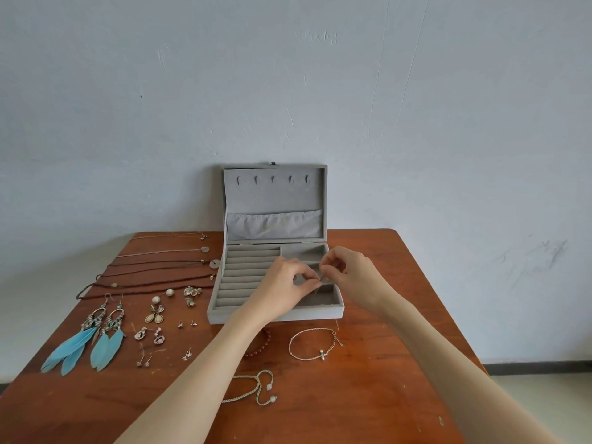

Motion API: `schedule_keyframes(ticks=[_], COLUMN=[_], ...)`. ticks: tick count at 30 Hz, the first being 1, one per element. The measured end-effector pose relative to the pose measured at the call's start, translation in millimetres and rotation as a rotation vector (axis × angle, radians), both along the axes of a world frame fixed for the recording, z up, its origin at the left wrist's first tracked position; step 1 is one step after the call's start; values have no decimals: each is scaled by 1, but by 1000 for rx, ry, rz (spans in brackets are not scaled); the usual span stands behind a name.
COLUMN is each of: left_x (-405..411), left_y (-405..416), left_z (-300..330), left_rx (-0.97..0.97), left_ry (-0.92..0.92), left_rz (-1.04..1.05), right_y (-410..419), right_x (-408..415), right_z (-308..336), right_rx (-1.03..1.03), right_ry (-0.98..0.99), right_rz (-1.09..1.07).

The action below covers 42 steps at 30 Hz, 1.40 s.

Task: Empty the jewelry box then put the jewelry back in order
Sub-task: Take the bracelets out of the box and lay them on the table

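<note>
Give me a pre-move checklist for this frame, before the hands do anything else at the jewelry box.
1. Jewelry box lid up, compartments reachable: ok.
2. Ring rolls and the visible side compartments look empty: ok, though the hands cover part of them.
3. Left hand and right hand meet over the right-hand compartments, fingertips pinched together: ok.
4. What they pinch: cannot tell, too small.
5. Feather earrings, necklaces and chain bracelet laid out apart on the table: ok.
6. Red bead bracelet partly under the left forearm: not ok for picking.
</note>
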<state>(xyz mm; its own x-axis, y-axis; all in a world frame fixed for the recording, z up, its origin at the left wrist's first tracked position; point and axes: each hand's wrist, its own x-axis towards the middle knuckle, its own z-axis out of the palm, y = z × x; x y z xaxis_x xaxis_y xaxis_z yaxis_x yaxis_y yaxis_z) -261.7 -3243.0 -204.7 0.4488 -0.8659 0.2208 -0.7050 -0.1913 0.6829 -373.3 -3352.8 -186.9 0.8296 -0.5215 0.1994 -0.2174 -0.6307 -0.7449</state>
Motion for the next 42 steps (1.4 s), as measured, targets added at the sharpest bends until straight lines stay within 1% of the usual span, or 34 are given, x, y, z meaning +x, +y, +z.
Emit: schedule_keyframes(ticks=[5,7,10,16,21,25,27,31,34,38,40,42], left_x=[0,1,2,-2,-15,-32,-40,-49,-49,-43,-42,-44], left_y=[4,6,11,22,34,47,53,65,78,95,102,107], left_z=[2,5,10,21,36,43,46,54,58,52,46,39], left_rx=[15,19,27,-12,-94,-110,-117,-112,-74,82,142,166], left_ry=[27,36,71,257,227,189,157,55,-32,-153,-161,-128], left_rz=[14,31,34,-2,15,24,6,-14,-33,-1,21,41], right_y=[0,0,0,2,12,27,36,55,62,65,66,68], right_x=[-4,-5,-8,-16,-34,-51,-56,-61,-63,-72,-79,-85], right_z=[5,7,7,9,8,8,7,7,6,8,8,7], right_rx=[35,85,232,532,771,981,995,901,823,756,772,813], right_ry=[-2,-31,-91,-121,-159,-83,-27,56,30,-29,-52,-69], right_rz=[9,11,30,46,74,175,227,279,193,64,36,39])
